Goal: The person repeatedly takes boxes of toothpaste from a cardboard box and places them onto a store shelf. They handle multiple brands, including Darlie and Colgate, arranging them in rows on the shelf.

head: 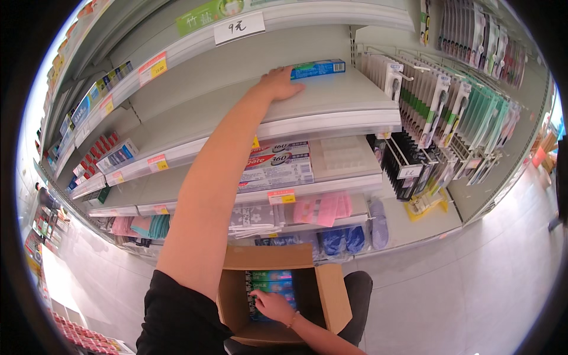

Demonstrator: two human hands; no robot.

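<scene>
My left hand (pixel 279 83) reaches up to a shelf board, against the left end of a blue and green toothpaste box (pixel 319 68) lying flat near the back. Its thumb stands out in front of the box; the fingertips are hidden, so a grip cannot be made out. Below, an opened cardboard carton (pixel 335 297) sits at my lap with its flaps spread. Inside are several Darlie toothpaste boxes (pixel 271 276), stacked in a row. Over them is my right hand (pixel 274 306), its index finger stretched out and touching or just above the boxes, nothing visible in its grasp.
One shelf lower are Colgate boxes (pixel 279 166) and a clear plastic tray (pixel 341 153). Toothbrush packs (pixel 426 106) hang on hooks at the right. Pink towels (pixel 323 208) and blue slippers (pixel 341 239) fill lower levels. A price card (pixel 239 28) hangs off the upper shelf edge.
</scene>
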